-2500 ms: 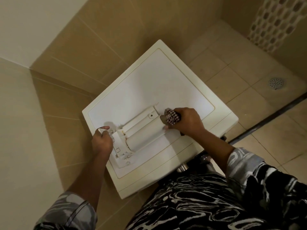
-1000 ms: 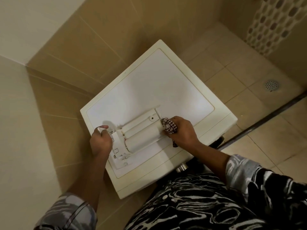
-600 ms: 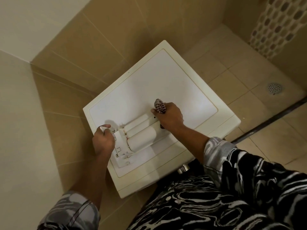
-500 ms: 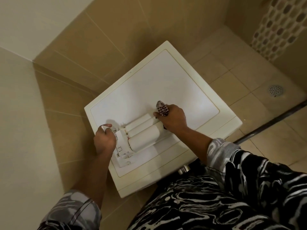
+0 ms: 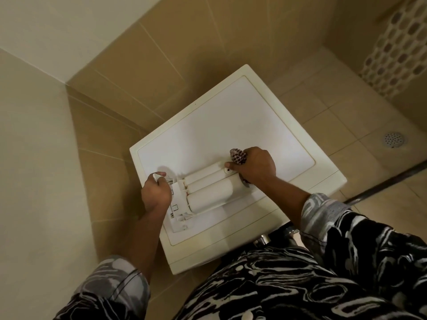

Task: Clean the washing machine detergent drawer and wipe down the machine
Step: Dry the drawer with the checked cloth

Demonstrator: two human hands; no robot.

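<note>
While left hand (image 5: 156,195) fingers clamp the drawer (image 5: 208,192) end, right hand (image 5: 256,167) fingers curl round a checked cloth (image 5: 238,155).

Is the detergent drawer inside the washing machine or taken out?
Out. The drawer lies on the machine's top, left hand gripping it, right hand holding a cloth.

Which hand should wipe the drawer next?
Right hand: it grips the checked cloth at the drawer's end. The left hand holds the other end, likely steadying it on the washing machine.
</note>
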